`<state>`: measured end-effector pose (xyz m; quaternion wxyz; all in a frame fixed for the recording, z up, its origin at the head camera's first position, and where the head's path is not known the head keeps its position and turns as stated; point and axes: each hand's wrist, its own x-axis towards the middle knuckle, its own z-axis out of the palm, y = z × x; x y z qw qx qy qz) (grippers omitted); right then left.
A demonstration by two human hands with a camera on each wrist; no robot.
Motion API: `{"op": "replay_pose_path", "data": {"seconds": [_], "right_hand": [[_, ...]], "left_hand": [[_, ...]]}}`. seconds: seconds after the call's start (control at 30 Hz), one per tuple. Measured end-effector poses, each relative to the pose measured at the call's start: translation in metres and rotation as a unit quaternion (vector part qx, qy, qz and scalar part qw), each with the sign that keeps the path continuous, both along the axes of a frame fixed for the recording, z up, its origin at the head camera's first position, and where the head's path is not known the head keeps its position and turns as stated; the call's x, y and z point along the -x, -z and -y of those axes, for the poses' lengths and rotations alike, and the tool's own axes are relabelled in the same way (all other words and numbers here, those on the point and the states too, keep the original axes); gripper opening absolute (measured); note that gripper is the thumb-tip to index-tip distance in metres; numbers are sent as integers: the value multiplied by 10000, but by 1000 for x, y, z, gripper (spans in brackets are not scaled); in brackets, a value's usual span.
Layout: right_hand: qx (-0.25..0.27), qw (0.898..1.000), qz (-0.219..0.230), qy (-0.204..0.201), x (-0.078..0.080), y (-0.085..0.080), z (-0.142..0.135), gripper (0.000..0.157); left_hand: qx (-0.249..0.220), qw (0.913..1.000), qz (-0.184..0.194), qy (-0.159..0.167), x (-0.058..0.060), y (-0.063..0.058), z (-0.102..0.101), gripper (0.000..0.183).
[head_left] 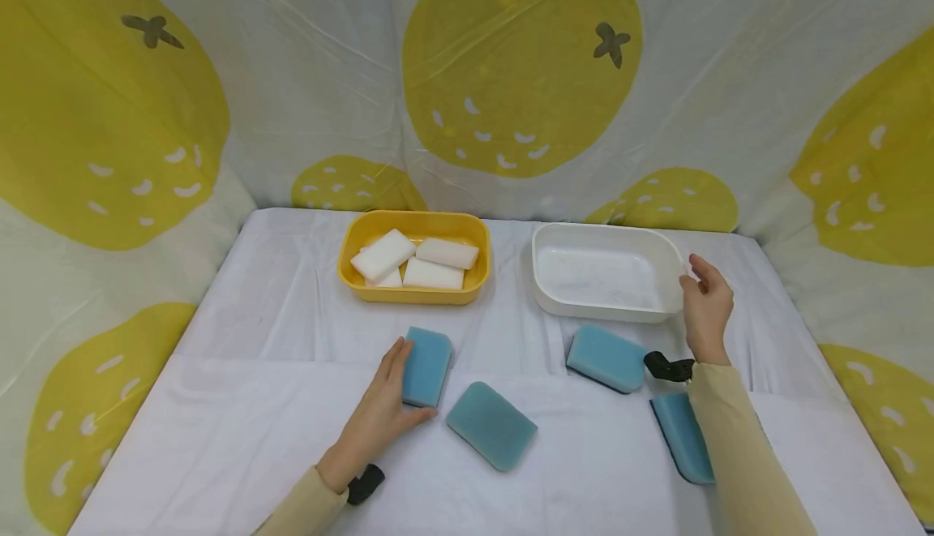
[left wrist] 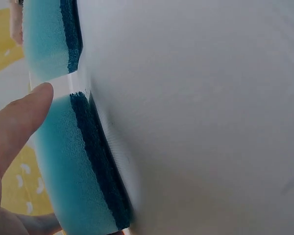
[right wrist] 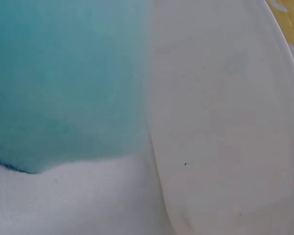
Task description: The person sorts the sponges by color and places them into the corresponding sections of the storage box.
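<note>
My left hand (head_left: 381, 400) spans a blue sponge (head_left: 426, 366), fingers straight along its left edge and thumb beside its near end. In the left wrist view, the thumb (left wrist: 27, 117) lies at the corner of this sponge (left wrist: 71, 166), whose dark scouring layer (left wrist: 100, 161) faces the white cloth. At the right, my right hand (head_left: 706, 305) pinches the right-hand rim of a white tub (head_left: 609, 309), thumb at the edge and fingers bent outside. That tub's pale wall (right wrist: 225, 107) fills much of the right wrist view, beside a blue sponge (right wrist: 63, 88).
A yellow tub (head_left: 416, 296) with several white sponges (head_left: 434, 274) stands at the back left. More blue sponges lie between the hands (head_left: 492, 426), before the white tub (head_left: 604, 358), and partly under the right sleeve (head_left: 683, 439). Lemon-print curtain (head_left: 521, 66) backs the table.
</note>
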<state>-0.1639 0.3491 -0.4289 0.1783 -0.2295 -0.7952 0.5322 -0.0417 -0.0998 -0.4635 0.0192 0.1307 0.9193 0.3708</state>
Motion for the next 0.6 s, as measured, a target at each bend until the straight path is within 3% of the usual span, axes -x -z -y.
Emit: {"op": "replay_pose_path", "data": {"seconds": [0.2, 0.6], "right_hand": [[319, 9992, 229, -44, 0, 5, -4, 46], [410, 9984, 380, -76, -2, 11, -7, 46]], "left_hand": [[226, 9995, -225, -70, 0, 2, -3, 105], [361, 9980, -492, -179, 0, 2, -4, 104]]}}
